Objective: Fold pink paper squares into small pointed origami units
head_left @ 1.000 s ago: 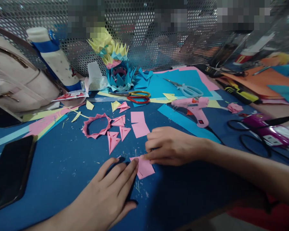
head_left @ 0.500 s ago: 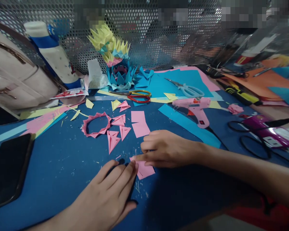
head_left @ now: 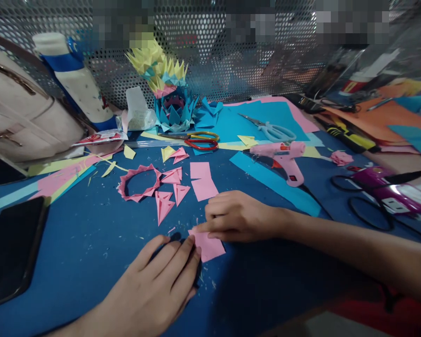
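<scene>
A small pink paper piece (head_left: 210,248) lies flat on the blue tabletop between both hands. My left hand (head_left: 161,276) rests with its fingers stretched out, their tips at the paper's left edge. From the right, my right hand (head_left: 236,217) presses the paper's upper corner, index finger extended and the other fingers curled in. Beyond my hands lie two more pink paper pieces (head_left: 204,187), joined or touching. To their left are folded pink paper triangles (head_left: 164,206) and a spiky pink paper ring (head_left: 122,187).
Behind stand a yellow and blue folded-paper model (head_left: 171,105) and a bottle (head_left: 80,84). Red-handled scissors (head_left: 201,140), blue-handled scissors (head_left: 275,132) and a pink glue gun (head_left: 287,159) lie farther back. At left is a phone (head_left: 16,248); cables surround a purple device (head_left: 393,189) at right.
My left fingers have shifted slightly at the paper's edge, and the left thumb is now tucked under the hand. My right index finger stays at the paper's corner.
</scene>
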`<control>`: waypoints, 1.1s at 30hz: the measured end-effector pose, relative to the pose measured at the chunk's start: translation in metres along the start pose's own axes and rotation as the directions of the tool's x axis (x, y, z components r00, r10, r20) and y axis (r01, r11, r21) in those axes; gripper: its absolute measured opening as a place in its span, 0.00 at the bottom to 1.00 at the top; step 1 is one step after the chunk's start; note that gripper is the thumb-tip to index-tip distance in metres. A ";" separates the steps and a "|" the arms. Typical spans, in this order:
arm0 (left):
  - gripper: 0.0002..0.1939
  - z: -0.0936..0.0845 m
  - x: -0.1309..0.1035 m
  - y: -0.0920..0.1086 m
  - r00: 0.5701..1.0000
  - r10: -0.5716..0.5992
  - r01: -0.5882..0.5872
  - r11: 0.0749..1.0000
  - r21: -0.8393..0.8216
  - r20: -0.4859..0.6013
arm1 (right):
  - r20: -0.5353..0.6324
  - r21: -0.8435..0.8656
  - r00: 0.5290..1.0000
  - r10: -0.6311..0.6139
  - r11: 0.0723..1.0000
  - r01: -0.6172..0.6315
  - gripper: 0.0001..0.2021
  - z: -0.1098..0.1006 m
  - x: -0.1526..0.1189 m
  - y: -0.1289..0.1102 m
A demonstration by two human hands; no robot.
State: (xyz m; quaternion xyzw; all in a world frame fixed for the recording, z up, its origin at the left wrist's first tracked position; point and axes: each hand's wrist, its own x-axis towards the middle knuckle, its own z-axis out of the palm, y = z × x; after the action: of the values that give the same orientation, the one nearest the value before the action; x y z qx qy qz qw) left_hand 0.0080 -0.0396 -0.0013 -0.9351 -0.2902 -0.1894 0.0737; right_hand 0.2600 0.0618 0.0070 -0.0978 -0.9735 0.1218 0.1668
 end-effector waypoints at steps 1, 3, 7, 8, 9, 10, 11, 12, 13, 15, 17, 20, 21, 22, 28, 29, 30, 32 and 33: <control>0.16 0.000 0.000 0.000 1.000 -0.011 0.011 1.000 -0.002 -0.001 | -0.018 0.012 1.000 0.006 1.000 -0.006 0.15 0.001 -0.001 0.001; 0.16 -0.001 0.000 0.000 1.000 -0.020 0.020 1.000 -0.004 -0.002 | -0.041 0.015 0.999 0.009 1.000 -0.009 0.14 0.001 -0.002 0.001; 0.17 -0.002 -0.001 -0.002 0.999 -0.044 0.044 0.999 -0.024 0.011 | -0.044 0.012 0.999 -0.002 1.000 0.003 0.15 0.000 -0.003 0.001; 0.17 -0.002 0.000 -0.003 0.998 -0.052 0.052 0.998 -0.024 0.020 | -0.040 0.016 0.999 -0.002 1.000 0.003 0.15 0.000 -0.003 0.001; 0.18 -0.003 0.000 -0.004 0.998 -0.060 0.060 0.998 -0.022 0.029 | -0.035 0.020 0.999 -0.001 1.000 0.002 0.15 0.000 -0.003 0.001; 0.18 -0.003 0.000 -0.004 0.997 -0.063 0.064 0.998 -0.017 0.040 | -0.032 0.023 0.999 0.000 1.000 0.001 0.15 -0.001 -0.003 0.002; 0.18 -0.004 0.001 -0.005 0.997 -0.063 0.063 0.998 -0.013 0.050 | -0.029 0.024 1.000 0.002 1.000 -0.001 0.15 -0.001 -0.003 0.002; 0.19 -0.004 0.001 -0.005 0.996 -0.062 0.063 0.998 -0.011 0.060 | -0.025 0.025 1.000 0.005 1.000 -0.004 0.15 -0.001 -0.003 0.002; 0.19 -0.004 0.002 -0.006 0.996 -0.059 0.059 0.998 -0.012 0.065 | -0.021 0.026 1.000 0.007 1.000 -0.006 0.15 -0.002 -0.004 0.003; 0.19 -0.005 0.003 -0.006 0.996 -0.050 0.051 0.999 -0.012 0.068 | -0.013 0.026 1.000 0.007 1.000 -0.006 0.16 -0.002 -0.004 0.003; 0.19 -0.005 0.003 -0.007 0.997 -0.040 0.041 0.999 -0.007 0.062 | -0.009 0.023 1.000 0.007 1.000 -0.007 0.16 -0.003 -0.004 0.003; 0.18 -0.005 0.004 -0.008 0.999 -0.019 0.019 1.000 0.003 0.050 | 0.000 0.021 1.000 0.008 1.000 -0.008 0.16 -0.003 -0.004 0.003; 0.18 -0.005 0.004 -0.009 0.999 -0.008 0.008 1.000 0.010 0.048 | 0.004 0.021 1.000 0.010 1.000 -0.010 0.16 -0.003 -0.004 0.004; 0.19 -0.005 0.004 -0.010 0.999 0.005 -0.006 1.000 0.022 0.047 | 0.006 0.022 1.000 0.012 1.000 -0.012 0.15 -0.003 -0.004 0.004; 0.19 -0.008 0.002 -0.014 0.991 0.108 -0.116 0.988 0.102 0.084 | 0.009 0.009 1.000 0.015 1.000 -0.015 0.15 -0.004 -0.003 0.003; 0.18 -0.008 0.002 -0.014 0.989 0.116 -0.125 0.987 0.100 0.086 | 0.008 0.001 1.000 0.016 1.000 -0.016 0.16 -0.004 -0.003 0.003; 0.19 -0.008 0.002 -0.015 0.989 0.119 -0.127 0.987 0.095 0.085 | 0.007 -0.004 1.000 0.017 1.000 -0.017 0.16 -0.004 -0.003 0.002; 0.19 -0.007 0.002 -0.016 0.991 0.104 -0.110 0.991 0.077 0.079 | 0.013 -0.010 1.000 0.019 1.000 -0.019 0.17 -0.005 -0.002 0.002; 0.19 -0.006 0.002 -0.017 0.993 0.091 -0.096 0.993 0.065 0.075 | 0.018 -0.011 1.000 0.018 1.000 -0.018 0.17 -0.005 -0.002 0.002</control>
State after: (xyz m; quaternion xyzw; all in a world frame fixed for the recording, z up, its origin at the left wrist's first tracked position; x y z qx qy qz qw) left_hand -0.0015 -0.0260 0.0053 -0.9508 -0.2547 -0.1421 0.1041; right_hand 0.2644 0.0639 0.0106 -0.1064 -0.9747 0.1189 0.1564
